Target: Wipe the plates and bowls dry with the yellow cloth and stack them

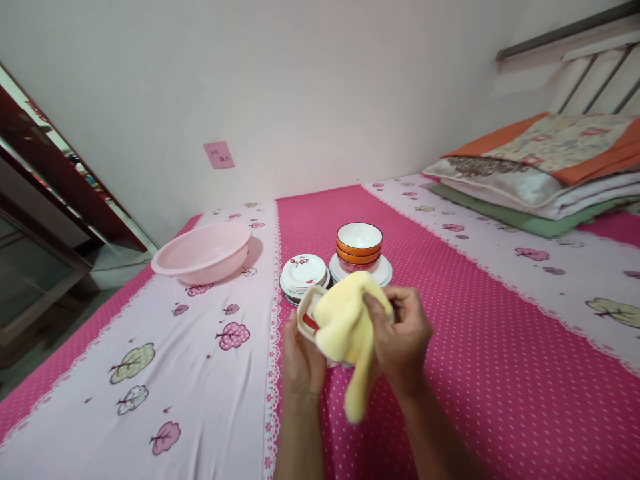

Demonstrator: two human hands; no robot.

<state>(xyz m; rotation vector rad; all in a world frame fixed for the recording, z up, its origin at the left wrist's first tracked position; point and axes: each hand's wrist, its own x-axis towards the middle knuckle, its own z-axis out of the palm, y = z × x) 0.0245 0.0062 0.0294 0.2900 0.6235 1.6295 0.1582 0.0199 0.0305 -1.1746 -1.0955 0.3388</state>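
Note:
My left hand (pixel 300 360) grips a small white bowl (pixel 309 312) with red marks, tilted on its side above the bed. My right hand (pixel 403 333) presses a pale yellow cloth (pixel 347 333) into and over the bowl; the cloth's loose end hangs down between my wrists. Just beyond my hands stand a stack of small white plates with a red flower print (pixel 303 273) and a stack of orange-sided bowls (pixel 359 247) on larger white plates (pixel 385 272).
A pink plastic basin (pixel 203 252) sits on the bed at the far left. Folded blankets and pillows (pixel 545 173) are piled at the right, under a metal headboard. The pink patterned sheet (pixel 500 347) covers the bed. A dark wooden frame (pixel 45 200) stands at the left.

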